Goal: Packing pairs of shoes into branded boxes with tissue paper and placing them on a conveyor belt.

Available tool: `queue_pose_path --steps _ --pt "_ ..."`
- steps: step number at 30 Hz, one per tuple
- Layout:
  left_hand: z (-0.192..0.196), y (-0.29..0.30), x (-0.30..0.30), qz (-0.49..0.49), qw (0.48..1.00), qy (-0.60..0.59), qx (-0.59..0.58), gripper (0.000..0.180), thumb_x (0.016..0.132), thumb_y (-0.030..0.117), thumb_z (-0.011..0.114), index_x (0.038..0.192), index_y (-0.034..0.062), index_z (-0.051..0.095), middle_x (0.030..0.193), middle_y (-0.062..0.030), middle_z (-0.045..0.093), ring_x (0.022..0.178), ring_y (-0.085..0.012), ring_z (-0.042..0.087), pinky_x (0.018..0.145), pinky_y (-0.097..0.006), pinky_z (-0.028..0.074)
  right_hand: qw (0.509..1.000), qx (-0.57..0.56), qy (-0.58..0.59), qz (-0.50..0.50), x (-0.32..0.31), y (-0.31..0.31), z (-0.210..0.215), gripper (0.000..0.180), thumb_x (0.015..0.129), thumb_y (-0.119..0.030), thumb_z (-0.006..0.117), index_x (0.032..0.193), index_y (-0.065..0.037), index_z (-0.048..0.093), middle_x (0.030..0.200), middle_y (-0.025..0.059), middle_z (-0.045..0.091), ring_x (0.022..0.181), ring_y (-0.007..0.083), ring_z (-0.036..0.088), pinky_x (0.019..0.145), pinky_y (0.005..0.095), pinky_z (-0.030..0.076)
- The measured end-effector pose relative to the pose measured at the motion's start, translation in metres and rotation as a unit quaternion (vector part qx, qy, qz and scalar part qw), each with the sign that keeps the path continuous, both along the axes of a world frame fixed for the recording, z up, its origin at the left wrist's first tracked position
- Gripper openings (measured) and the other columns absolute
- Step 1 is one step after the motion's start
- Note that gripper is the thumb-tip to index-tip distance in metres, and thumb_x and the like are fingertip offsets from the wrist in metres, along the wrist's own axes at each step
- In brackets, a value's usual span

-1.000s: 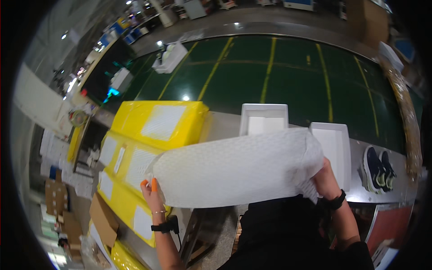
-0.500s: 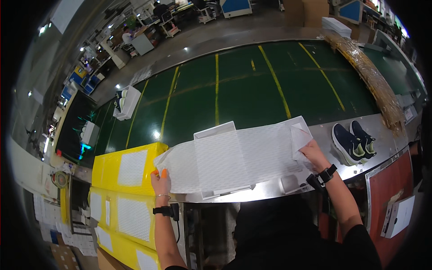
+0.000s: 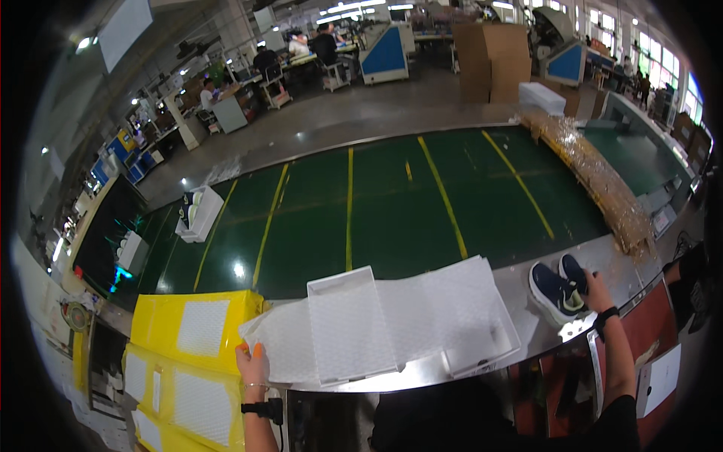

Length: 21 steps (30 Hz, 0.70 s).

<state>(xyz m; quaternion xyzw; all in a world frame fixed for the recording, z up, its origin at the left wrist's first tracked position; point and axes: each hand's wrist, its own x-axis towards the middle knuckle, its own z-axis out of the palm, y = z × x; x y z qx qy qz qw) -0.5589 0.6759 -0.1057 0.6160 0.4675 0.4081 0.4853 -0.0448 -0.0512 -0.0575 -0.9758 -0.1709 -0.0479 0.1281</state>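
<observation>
A wide sheet of white wrapping paper [image 3: 444, 305] lies across an open white shoebox [image 3: 339, 286] on the metal edge of the bench. My left hand [image 3: 254, 363] pinches the paper's left end between thumb and fingers. On the right, my right hand [image 3: 599, 292] grips the heel end of a dark navy sneaker [image 3: 571, 270] with a pale sole. Its mate, another navy sneaker [image 3: 550, 290], stands upright just left of it. A white box part [image 3: 493, 354] shows under the paper's right end, mostly covered.
Yellow-wrapped stacks [image 3: 177, 361] stand left of the box. A green conveyor belt [image 3: 392, 203] with yellow lines runs behind, carrying a white box [image 3: 203, 218] with sneakers. A film-wrapped cardboard strip [image 3: 595, 177] crosses its right end. Lower right is another white box [image 3: 663, 380].
My right hand has let go of the paper's right end and moved right onto a sneaker. That paper end now lies down. The view has tilted up.
</observation>
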Motion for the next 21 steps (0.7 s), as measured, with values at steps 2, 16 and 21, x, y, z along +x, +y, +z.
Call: queue_pose_path --steps 2,16,21 --pt "-0.004 -0.001 -0.011 0.007 1.0 -0.007 0.021 0.03 0.088 0.005 0.069 0.109 -0.0007 0.048 0.095 -0.0119 0.062 0.081 -0.0157 0.058 0.069 -0.029 0.049 1.0 0.001 0.001 -0.012 -0.011 0.02 0.009 0.069 0.068 -0.012 0.077 0.133 -0.015 0.053 0.109 0.0188 0.057 0.102 0.0421 0.06 0.085 0.0471 0.051" --pt "-0.029 0.033 -0.03 0.002 0.992 0.072 0.1 0.036 0.088 0.008 0.072 0.113 -0.001 0.049 0.097 -0.014 0.066 0.081 -0.0176 0.063 0.068 -0.03 0.052 0.701 0.614 0.353 0.082 -0.109 0.268 0.141 0.047 0.089 -0.024 0.073 0.127 -0.01 0.048 0.114 0.0067 0.058 0.104 0.0161 0.059 0.087 0.0306 0.05" --pt "0.006 0.022 -0.009 0.0 0.998 0.045 0.043 0.036 0.088 0.01 0.074 0.114 -0.0001 0.051 0.093 -0.0124 0.068 0.076 -0.0148 0.063 0.065 -0.028 0.051 0.579 0.527 0.612 0.113 -0.204 0.402 0.092 0.061 0.09 -0.03 0.075 0.135 -0.009 0.039 0.121 0.0093 0.054 0.107 0.0173 0.059 0.086 0.0324 0.053"
